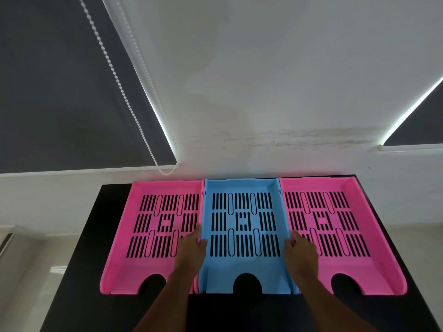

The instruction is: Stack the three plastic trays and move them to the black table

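Observation:
Three slotted plastic trays lie side by side on a black table (79,271): a pink tray (134,267) on the left, a blue tray (242,267) in the middle, a second pink tray (376,267) on the right. My left hand (191,250) grips the blue tray's left side wall, thumb inside the tray. My right hand (300,254) grips its right side wall the same way. The blue tray's walls touch both pink trays. All three trays rest flat.
A white wall (263,92) rises right behind the table. A dark roller blind (60,92) with a bead chain (134,116) hangs at the left; another dark blind (422,121) is at the right. Light floor shows to the left of the table.

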{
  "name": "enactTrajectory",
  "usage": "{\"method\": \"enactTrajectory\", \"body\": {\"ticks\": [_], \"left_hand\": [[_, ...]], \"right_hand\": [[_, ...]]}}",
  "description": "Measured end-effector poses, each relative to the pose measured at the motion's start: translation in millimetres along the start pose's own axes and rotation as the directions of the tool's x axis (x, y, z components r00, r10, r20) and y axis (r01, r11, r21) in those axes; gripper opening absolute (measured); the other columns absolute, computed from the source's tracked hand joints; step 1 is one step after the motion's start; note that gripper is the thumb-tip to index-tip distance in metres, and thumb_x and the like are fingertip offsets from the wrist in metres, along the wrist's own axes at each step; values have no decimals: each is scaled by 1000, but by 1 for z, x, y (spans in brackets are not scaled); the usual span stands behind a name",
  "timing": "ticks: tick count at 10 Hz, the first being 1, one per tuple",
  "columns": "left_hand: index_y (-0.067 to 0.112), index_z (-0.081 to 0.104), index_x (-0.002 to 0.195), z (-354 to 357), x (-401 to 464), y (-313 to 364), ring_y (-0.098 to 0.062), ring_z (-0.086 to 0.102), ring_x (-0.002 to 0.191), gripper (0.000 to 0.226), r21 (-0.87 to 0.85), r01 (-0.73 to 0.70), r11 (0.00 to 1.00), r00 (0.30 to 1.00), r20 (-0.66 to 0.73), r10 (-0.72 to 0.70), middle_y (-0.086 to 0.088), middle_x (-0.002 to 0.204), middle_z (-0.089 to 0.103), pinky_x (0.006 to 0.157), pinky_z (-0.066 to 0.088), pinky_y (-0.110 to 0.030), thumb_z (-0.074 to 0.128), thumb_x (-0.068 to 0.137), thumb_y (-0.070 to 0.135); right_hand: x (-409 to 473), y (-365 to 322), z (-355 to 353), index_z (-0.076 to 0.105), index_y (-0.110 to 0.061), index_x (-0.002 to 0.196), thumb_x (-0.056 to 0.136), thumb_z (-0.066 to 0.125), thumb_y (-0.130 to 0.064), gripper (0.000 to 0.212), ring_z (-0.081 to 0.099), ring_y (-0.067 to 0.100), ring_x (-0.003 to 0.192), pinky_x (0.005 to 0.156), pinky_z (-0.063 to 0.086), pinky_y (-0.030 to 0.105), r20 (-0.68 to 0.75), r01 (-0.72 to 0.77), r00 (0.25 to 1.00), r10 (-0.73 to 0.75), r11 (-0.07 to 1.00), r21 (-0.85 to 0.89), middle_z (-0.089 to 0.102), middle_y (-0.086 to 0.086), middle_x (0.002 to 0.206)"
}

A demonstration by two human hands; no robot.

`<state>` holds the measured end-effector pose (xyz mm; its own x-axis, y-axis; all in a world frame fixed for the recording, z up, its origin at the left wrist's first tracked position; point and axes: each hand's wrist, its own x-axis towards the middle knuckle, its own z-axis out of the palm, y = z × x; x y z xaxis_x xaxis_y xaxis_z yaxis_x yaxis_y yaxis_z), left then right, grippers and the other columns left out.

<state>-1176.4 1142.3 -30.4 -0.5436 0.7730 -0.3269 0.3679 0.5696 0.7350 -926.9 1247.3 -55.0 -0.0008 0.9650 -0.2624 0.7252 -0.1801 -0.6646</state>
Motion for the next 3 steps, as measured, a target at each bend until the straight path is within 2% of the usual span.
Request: {"method": "enactTrajectory", "body": {"ticks": [2,3], "left_hand": [[12,25,153,-4,-9,1,0,30,39,62,34,-4,999,1000,22,3,6,56,43,35,38,-10,55,99,11],[13,24,154,-4,-24,3,1,39,36,62,-3,3,1000,999,41,-3,-1,68,58,47,50,-15,54,99,16]], "right_hand": [[-2,0,-6,65,-7,100,97,56,-12,11,69,14,67,63,62,31,62,-1,998,-1,999,38,70,5,85],[-9,0,-12,63,-11,97,96,58,-11,6,67,12,68,62,59,26,21,33,999,-35,997,69,69,4,86]]}}
